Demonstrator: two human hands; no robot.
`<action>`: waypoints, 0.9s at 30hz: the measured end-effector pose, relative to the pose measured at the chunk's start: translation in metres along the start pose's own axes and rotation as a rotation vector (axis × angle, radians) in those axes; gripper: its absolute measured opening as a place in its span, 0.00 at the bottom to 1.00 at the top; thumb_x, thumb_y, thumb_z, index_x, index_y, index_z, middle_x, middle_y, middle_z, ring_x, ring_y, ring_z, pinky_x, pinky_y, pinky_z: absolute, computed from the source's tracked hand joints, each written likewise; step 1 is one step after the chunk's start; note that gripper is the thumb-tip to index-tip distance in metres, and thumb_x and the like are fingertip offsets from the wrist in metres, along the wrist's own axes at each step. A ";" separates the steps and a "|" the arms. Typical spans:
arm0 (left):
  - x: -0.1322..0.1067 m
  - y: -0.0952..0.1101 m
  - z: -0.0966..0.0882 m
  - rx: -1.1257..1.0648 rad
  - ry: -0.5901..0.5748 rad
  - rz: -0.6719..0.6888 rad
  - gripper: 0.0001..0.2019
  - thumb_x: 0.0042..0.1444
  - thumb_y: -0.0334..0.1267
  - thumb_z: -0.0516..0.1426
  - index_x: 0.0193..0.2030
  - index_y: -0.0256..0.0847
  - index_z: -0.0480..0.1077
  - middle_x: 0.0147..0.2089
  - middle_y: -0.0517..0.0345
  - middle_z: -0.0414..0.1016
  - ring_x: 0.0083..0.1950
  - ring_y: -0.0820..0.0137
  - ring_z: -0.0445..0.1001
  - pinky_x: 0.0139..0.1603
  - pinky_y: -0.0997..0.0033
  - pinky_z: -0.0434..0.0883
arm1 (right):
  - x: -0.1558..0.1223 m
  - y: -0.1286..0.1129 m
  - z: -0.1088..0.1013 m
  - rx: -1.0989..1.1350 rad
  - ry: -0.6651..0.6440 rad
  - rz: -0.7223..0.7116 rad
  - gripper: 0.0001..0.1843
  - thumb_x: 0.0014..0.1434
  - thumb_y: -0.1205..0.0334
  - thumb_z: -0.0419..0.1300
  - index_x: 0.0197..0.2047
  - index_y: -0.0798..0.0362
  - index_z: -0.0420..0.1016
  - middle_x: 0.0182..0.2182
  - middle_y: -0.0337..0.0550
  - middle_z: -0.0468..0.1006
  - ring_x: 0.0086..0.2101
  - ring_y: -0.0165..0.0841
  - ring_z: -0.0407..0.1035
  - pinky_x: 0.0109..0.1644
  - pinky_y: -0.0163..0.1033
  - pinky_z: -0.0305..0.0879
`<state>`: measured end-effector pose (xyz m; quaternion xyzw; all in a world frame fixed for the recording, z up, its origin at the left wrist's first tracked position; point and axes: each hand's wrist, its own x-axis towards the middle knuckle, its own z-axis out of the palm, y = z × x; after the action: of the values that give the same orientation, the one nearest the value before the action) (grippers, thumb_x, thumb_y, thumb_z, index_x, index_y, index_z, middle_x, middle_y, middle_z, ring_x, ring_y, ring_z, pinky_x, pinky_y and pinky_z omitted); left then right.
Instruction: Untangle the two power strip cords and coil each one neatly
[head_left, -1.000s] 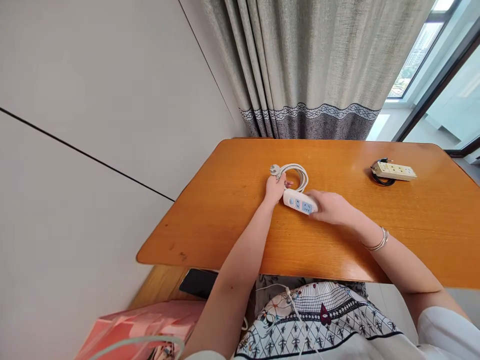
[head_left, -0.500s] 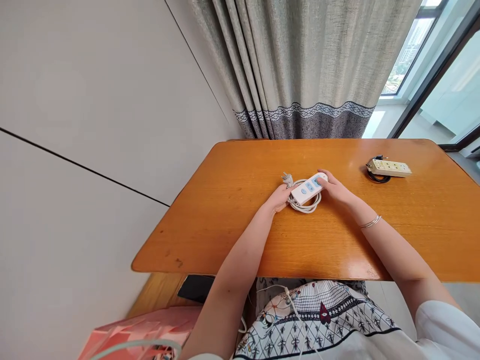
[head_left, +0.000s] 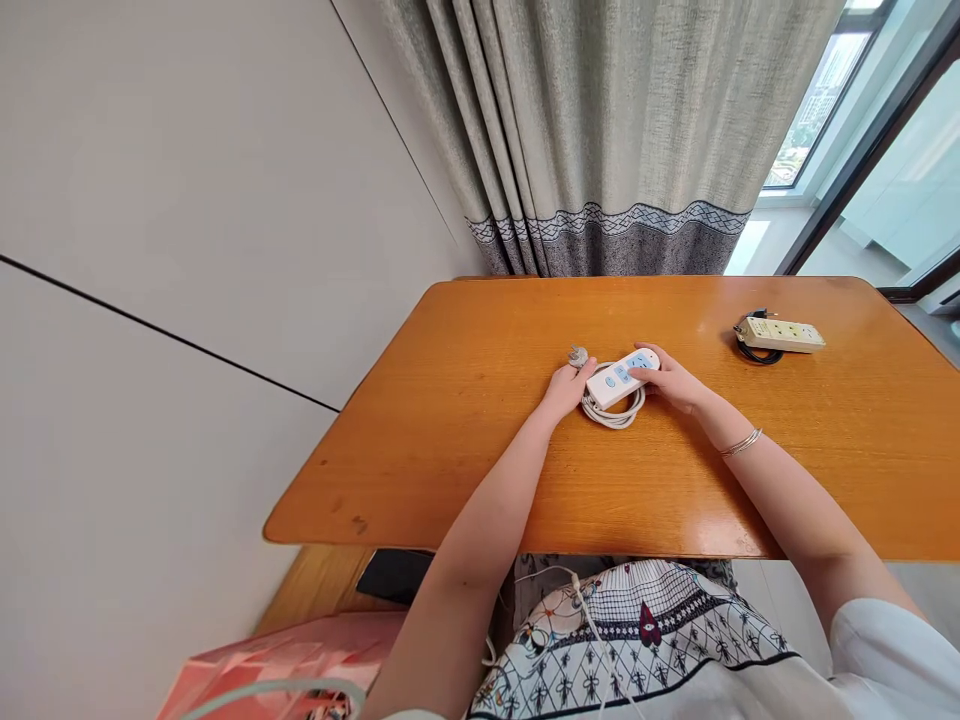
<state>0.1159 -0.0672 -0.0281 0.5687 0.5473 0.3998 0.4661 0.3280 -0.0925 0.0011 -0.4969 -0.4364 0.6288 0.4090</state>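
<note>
A white power strip [head_left: 619,376] with blue sockets lies on top of its coiled white cord [head_left: 616,413] in the middle of the orange wooden table [head_left: 465,440]. My left hand [head_left: 566,387] grips the strip's left end and the coil beside it. My right hand [head_left: 670,378] holds the strip's right end with curled fingers. The cord's plug [head_left: 577,355] sticks out just behind my left hand.
A second, cream power strip [head_left: 784,335] with a black cord lies at the table's far right. A grey curtain [head_left: 600,150] hangs behind the table, a white wall runs along the left. A pink bag [head_left: 262,670] sits on the floor at lower left.
A second ago the strip lay in front of the coil; both hands have since set it on top of the coil. In the last half second the hands barely shifted.
</note>
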 end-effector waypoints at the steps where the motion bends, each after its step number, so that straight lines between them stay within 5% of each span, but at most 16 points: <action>1: 0.001 -0.001 -0.003 0.026 0.038 0.023 0.15 0.59 0.49 0.63 0.28 0.39 0.75 0.30 0.53 0.78 0.40 0.62 0.76 0.45 0.68 0.70 | 0.000 0.001 0.000 -0.021 0.014 -0.005 0.41 0.49 0.59 0.72 0.64 0.45 0.64 0.44 0.40 0.78 0.40 0.34 0.73 0.40 0.38 0.74; 3: 0.003 -0.002 -0.008 0.063 0.105 0.061 0.12 0.57 0.47 0.65 0.37 0.40 0.77 0.38 0.52 0.79 0.45 0.61 0.76 0.51 0.66 0.68 | -0.002 0.002 -0.001 -0.053 0.045 -0.009 0.41 0.49 0.58 0.72 0.64 0.46 0.64 0.44 0.40 0.78 0.39 0.34 0.73 0.38 0.37 0.74; 6: 0.006 -0.005 -0.013 0.153 0.164 0.112 0.23 0.59 0.48 0.64 0.56 0.38 0.72 0.48 0.47 0.79 0.51 0.60 0.75 0.58 0.63 0.66 | -0.013 0.004 -0.012 -0.097 0.126 -0.012 0.39 0.49 0.56 0.72 0.63 0.47 0.65 0.44 0.42 0.77 0.37 0.33 0.72 0.33 0.34 0.72; 9: 0.007 -0.009 -0.013 0.207 0.172 0.120 0.26 0.62 0.47 0.60 0.63 0.36 0.67 0.53 0.45 0.77 0.48 0.63 0.75 0.58 0.62 0.66 | -0.033 0.009 -0.035 -0.104 0.232 -0.010 0.39 0.49 0.54 0.72 0.63 0.46 0.66 0.44 0.43 0.78 0.37 0.34 0.74 0.31 0.34 0.73; 16: 0.005 -0.009 -0.003 0.270 0.076 0.122 0.22 0.62 0.41 0.61 0.61 0.39 0.68 0.55 0.46 0.77 0.36 0.70 0.72 0.51 0.64 0.69 | -0.119 0.025 -0.125 -0.037 0.575 -0.020 0.33 0.48 0.55 0.72 0.58 0.42 0.70 0.47 0.42 0.80 0.40 0.33 0.78 0.37 0.33 0.78; 20: 0.001 -0.008 0.003 0.341 0.023 0.143 0.19 0.61 0.40 0.61 0.58 0.40 0.70 0.55 0.45 0.77 0.36 0.69 0.73 0.49 0.63 0.69 | -0.166 0.024 -0.172 0.011 0.772 0.003 0.33 0.47 0.59 0.72 0.56 0.43 0.69 0.45 0.42 0.80 0.35 0.31 0.77 0.31 0.30 0.76; 27: 0.000 -0.010 0.004 0.408 -0.018 0.197 0.13 0.62 0.39 0.59 0.53 0.42 0.73 0.52 0.48 0.79 0.37 0.68 0.75 0.47 0.64 0.71 | -0.194 0.014 -0.205 0.079 0.793 0.068 0.19 0.48 0.65 0.69 0.44 0.47 0.73 0.37 0.44 0.82 0.31 0.32 0.77 0.28 0.31 0.78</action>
<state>0.1169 -0.0677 -0.0386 0.7056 0.5544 0.3194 0.3047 0.5618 -0.2515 0.0144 -0.6991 -0.2033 0.4176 0.5436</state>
